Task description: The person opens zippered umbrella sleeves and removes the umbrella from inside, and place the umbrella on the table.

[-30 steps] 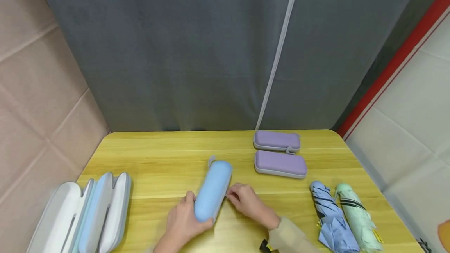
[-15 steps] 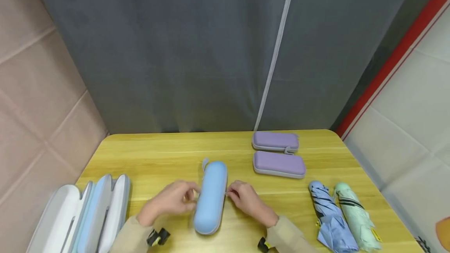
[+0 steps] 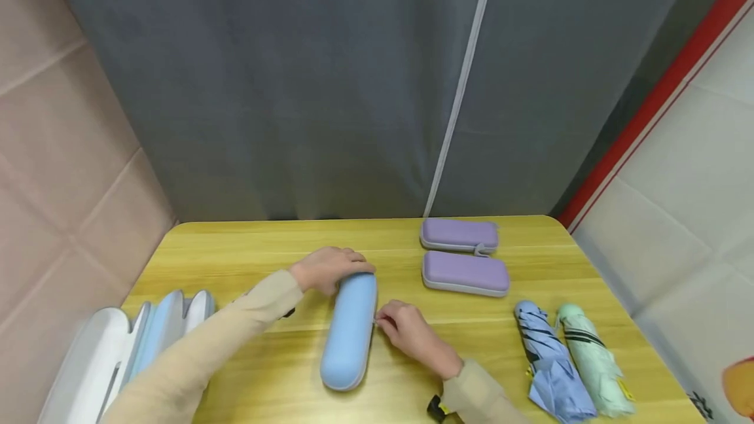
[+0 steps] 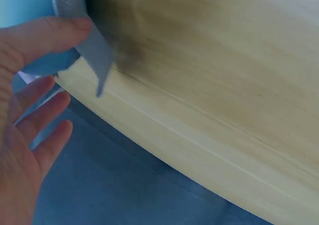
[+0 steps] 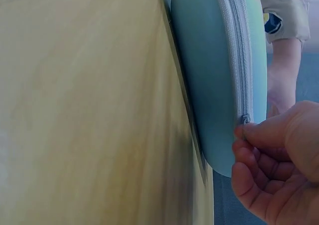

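A light blue hard-shell zip case [image 3: 350,335] lies lengthwise in front of me, its grey zip [image 5: 238,45] running along the side. My left hand [image 3: 330,268] reaches over its far end. In the left wrist view the thumb lies on the case's grey fabric strap [image 4: 94,45], while the other visible fingers stay spread and relaxed below the case. Beside the right edge, my right hand [image 3: 410,332] pinches the zipper pull [image 5: 244,120] between thumb and fingertip, the remaining fingers curled in.
Two purple zip cases [image 3: 465,272] lie at the back right. Folded umbrellas, one blue [image 3: 550,362] and one mint green [image 3: 595,358], lie at the right. White and blue opened cases [image 3: 167,319] stand on the left, partly behind my left forearm.
My left hand has let go of the case's near end and moved along its left side to the far end. The case has turned slightly straighter; my right hand stays at its right edge.
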`<control>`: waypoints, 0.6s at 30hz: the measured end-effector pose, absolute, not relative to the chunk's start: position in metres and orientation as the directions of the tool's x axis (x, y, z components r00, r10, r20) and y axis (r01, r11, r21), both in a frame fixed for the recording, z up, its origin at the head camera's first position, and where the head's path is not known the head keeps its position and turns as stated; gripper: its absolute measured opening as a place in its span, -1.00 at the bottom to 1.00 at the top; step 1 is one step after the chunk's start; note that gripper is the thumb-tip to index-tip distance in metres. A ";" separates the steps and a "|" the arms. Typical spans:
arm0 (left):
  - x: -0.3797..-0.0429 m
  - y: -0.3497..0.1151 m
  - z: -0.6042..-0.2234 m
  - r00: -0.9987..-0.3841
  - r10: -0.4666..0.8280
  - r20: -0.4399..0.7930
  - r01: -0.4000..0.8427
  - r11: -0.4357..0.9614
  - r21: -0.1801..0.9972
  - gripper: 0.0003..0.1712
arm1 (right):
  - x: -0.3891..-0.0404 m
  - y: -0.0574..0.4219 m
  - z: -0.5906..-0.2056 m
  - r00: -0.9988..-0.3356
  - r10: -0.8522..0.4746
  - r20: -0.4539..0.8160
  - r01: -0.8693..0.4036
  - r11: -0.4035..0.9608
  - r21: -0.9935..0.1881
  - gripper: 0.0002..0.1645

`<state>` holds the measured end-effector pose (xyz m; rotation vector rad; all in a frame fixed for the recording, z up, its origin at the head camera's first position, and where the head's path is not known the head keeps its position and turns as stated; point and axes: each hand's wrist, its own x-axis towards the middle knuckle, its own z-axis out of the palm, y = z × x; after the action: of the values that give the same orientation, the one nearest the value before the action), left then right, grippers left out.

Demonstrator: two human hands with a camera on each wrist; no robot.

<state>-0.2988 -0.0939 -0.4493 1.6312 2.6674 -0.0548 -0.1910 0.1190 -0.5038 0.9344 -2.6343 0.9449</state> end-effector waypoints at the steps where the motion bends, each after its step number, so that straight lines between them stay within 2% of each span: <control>1: -0.299 -0.092 -0.449 -0.447 0.894 -0.039 0.894 0.446 -0.034 -0.13 | -0.191 0.119 -0.504 -0.784 -0.499 0.369 -0.620 0.599 -0.507 -0.93; 7: -0.297 -0.089 -0.448 -0.463 0.879 -0.114 0.886 0.463 -0.028 -0.15 | -0.189 0.119 -0.507 -0.788 -0.496 0.365 -0.614 0.595 -0.518 -0.93; 14: -0.298 -0.095 -0.450 -0.502 0.858 -0.105 0.862 0.507 0.026 -0.14 | -0.187 0.119 -0.505 -0.783 -0.497 0.373 -0.620 0.591 -0.516 -0.94; 18: -0.297 -0.100 -0.452 -0.504 0.859 -0.093 0.859 0.509 0.045 -0.18 | -0.186 0.121 -0.504 -0.783 -0.497 0.373 -0.622 0.610 -0.491 -0.95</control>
<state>-0.2972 -0.1005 -0.4517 1.5068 2.6381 -0.0110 -0.1861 0.1206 -0.5038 0.9275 -2.6357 0.9187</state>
